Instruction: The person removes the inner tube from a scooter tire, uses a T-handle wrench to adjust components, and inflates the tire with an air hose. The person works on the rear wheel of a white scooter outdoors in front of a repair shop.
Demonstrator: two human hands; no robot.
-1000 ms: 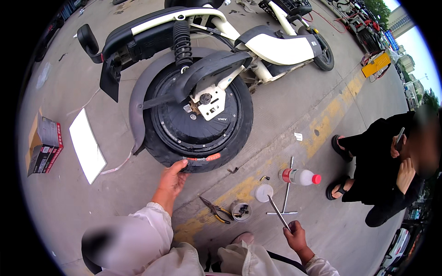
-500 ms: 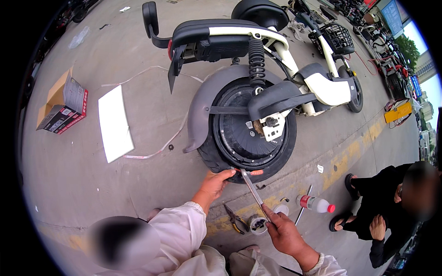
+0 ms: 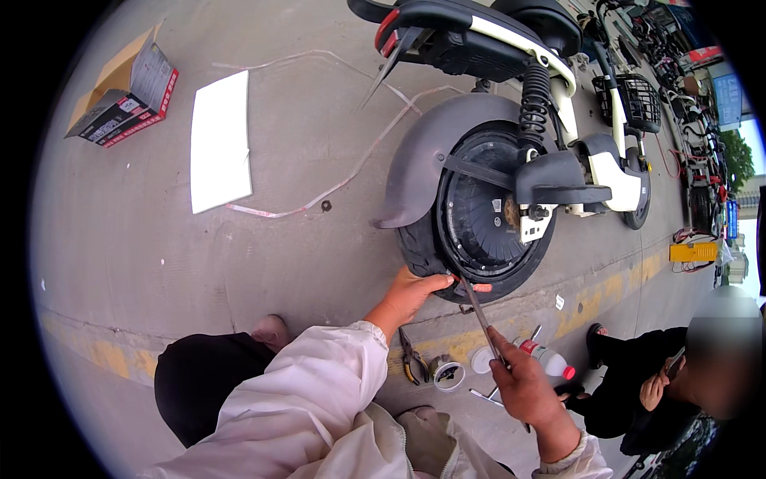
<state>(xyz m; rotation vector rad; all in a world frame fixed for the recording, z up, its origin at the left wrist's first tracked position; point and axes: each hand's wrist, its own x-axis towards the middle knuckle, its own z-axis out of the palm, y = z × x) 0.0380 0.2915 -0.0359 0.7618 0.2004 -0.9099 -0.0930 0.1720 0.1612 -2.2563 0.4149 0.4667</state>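
Note:
The rear wheel of a white and black electric scooter (image 3: 550, 76) is in front of me, its black tyre (image 3: 416, 249) around a dark hub motor (image 3: 479, 227). My left hand (image 3: 408, 297) grips the lower left of the tyre, thumb laid along the rim; its other fingers are mostly hidden. In my right hand (image 3: 527, 383) is a long metal tyre lever (image 3: 476, 307), fist closed round its lower part. The lever's tip meets the gap between tyre and rim, just beside my left thumb. An orange-red strip (image 3: 481, 287) shows on the tyre there.
Below the wheel lie pliers (image 3: 412, 359), a small tub (image 3: 447, 374), a white lid (image 3: 482, 359) and a red-capped bottle (image 3: 549, 359). A person in black (image 3: 638, 375) sits at right. White foam board (image 3: 221, 144) and an open cardboard box (image 3: 128, 96) lie at left.
My view has shifted, so the scooter sits farther right and the floor things have moved in frame. Both hands keep their grips, the lever at the same part of the rim.

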